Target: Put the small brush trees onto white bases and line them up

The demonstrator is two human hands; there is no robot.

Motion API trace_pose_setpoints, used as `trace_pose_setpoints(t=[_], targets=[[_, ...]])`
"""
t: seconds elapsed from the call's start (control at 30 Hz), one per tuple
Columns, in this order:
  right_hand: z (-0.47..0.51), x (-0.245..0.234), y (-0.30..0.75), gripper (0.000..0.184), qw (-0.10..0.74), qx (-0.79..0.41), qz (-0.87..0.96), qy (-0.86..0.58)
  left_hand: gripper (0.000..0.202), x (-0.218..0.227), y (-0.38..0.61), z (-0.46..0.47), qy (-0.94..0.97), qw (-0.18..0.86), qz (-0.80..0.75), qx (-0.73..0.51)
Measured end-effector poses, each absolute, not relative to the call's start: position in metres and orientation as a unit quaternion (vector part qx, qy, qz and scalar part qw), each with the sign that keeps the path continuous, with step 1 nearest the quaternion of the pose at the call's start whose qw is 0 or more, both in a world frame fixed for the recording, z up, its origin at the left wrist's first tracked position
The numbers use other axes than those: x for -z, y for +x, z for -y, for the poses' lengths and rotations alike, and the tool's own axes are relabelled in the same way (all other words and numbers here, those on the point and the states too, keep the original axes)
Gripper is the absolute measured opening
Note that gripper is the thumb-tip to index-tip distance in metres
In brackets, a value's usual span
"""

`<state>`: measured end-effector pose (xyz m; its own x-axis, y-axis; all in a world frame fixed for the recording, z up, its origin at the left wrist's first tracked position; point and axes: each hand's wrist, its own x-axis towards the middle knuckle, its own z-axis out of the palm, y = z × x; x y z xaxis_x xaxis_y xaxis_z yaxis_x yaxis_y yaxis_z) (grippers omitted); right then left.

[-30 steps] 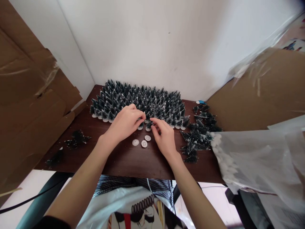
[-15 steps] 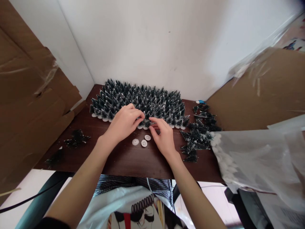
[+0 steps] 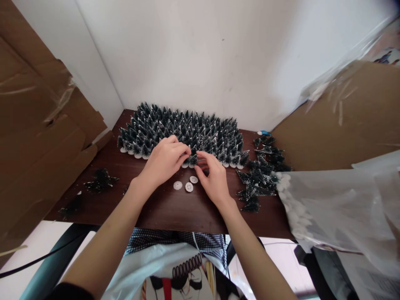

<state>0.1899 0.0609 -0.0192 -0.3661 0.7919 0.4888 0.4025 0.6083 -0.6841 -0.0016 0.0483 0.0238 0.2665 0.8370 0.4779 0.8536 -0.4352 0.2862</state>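
Note:
Many small dark green frosted trees on white bases [image 3: 184,131] stand packed in rows at the back of a dark brown table [image 3: 162,208]. My left hand [image 3: 164,160] and my right hand [image 3: 214,177] meet at the front edge of that block. Both pinch a small tree [image 3: 193,159] that stands in the front row. Three loose white round bases [image 3: 186,185] lie on the table just below my fingers. A pile of trees without bases [image 3: 261,175] lies to the right of my right hand.
A clear plastic bag with white bases [image 3: 328,208] lies at the right edge. Cardboard sheets [image 3: 40,133] lean at the left and at the right [image 3: 343,121]. A few loose trees [image 3: 100,181] lie at the table's left. A white wall stands behind.
Both hands have shifted slightly toward the block, setting the small tree into the front row. The loose bases have not moved.

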Motion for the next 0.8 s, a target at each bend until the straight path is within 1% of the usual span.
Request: trace_pose_setpoints(t=[0.37,0.8], targets=[[-0.0609,0.0210,0.1899,0.031,0.407,-0.275,0.769,-0.410,0.018,-0.0256,-0.0013,-0.0482,-0.794,0.017,0.535,0.289],[-0.0615,0.0214,0.1881,0.037,0.411,-0.349,0.739,-0.404,0.021,-0.0263,-0.0025,-0.0480,-0.797,0.031,0.527,0.292]])
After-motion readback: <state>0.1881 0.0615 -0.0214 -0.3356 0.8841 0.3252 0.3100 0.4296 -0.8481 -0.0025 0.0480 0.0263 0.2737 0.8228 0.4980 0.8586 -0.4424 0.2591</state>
